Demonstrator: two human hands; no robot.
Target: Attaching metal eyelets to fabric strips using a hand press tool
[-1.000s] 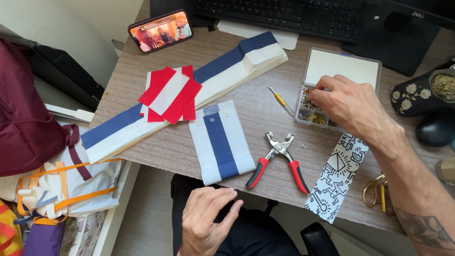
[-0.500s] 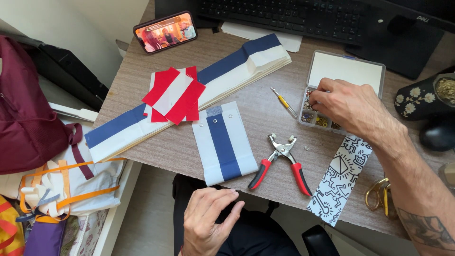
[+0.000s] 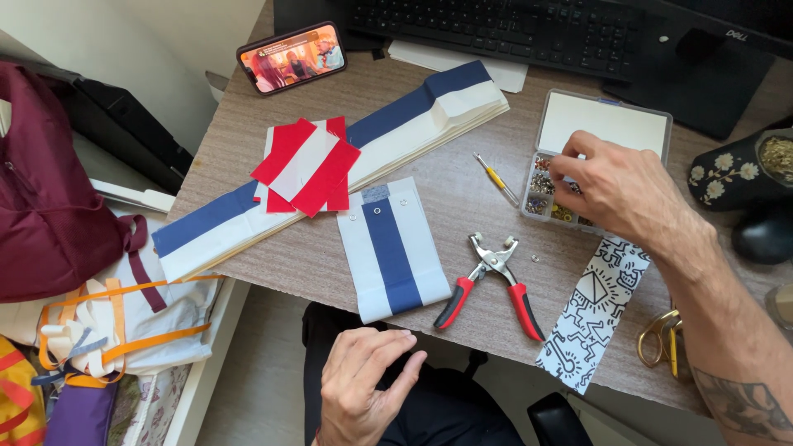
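Right hand (image 3: 615,186): fingertips curled down into the clear compartment box (image 3: 599,124) of small metal fasteners, far right of the desk; whether anything is pinched cannot be told.
Left hand (image 3: 363,384): near edge, below the desk, loosely curled, holding nothing.
Red-handled pliers (image 3: 491,285): between the box and the blue-and-white fabric piece (image 3: 392,252).
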